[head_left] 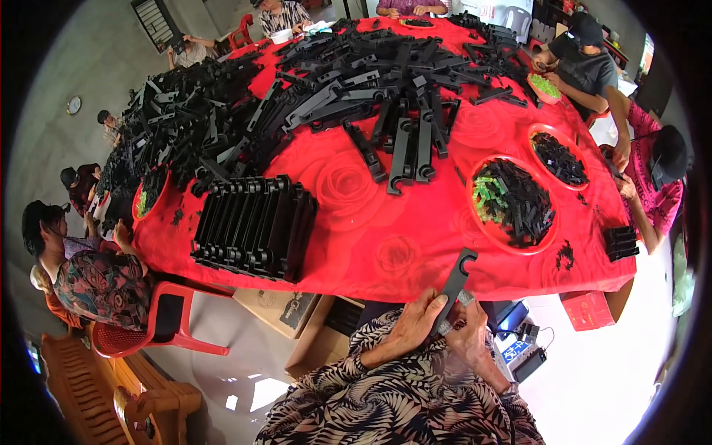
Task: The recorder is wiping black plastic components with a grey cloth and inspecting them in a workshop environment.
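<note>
My left hand [414,323] is closed round the lower half of a long black plastic part with a hooked end [455,277], its thumb along the flat side. The hook points up and away from me, near the table's front edge. Curled fingers of my right hand [469,337] meet the part's lower end from the other side; grey wrapping shows at its fingertips. Whether a small tool sits in that hand, I cannot make out. Left of my hands, a neat stack of similar black parts [248,228] stands on the red tablecloth [356,245].
A big loose heap of black parts [371,70] covers the far table. To the right are two red-rimmed bowls of small black pieces [519,211] [560,159], the nearer also with green ones. Co-workers sit around; a red chair [174,319] and cardboard box [319,337] stand below the table.
</note>
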A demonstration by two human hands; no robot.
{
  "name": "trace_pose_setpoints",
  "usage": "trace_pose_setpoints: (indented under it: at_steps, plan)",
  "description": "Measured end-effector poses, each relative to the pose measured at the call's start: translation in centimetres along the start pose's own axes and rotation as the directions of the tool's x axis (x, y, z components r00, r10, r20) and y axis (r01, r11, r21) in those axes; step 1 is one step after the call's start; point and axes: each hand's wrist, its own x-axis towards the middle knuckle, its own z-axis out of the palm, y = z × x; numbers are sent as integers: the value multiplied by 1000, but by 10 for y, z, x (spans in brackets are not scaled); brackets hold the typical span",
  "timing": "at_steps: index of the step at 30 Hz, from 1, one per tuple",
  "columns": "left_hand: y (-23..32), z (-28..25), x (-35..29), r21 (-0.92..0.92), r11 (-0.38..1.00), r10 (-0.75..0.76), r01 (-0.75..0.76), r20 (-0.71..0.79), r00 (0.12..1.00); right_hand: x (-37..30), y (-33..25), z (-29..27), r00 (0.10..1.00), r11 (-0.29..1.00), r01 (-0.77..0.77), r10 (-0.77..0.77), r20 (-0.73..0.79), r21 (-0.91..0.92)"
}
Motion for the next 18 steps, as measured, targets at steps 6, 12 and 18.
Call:
trace_pose_setpoints:
  at_steps: [6,12,18]
  plan:
    - [20,-5,-2,96,993,76,-74,-17,997,13,-13,-4,996,992,89,-87,26,-88]
    - [40,-14,4,162,982,107,-101,-30,994,28,-14,-3,981,977,194,-194,11,-93]
    - [54,-19,15,242,953,207,-184,-73,976,50,-18,-1,971,965,237,-239,-3,-108]
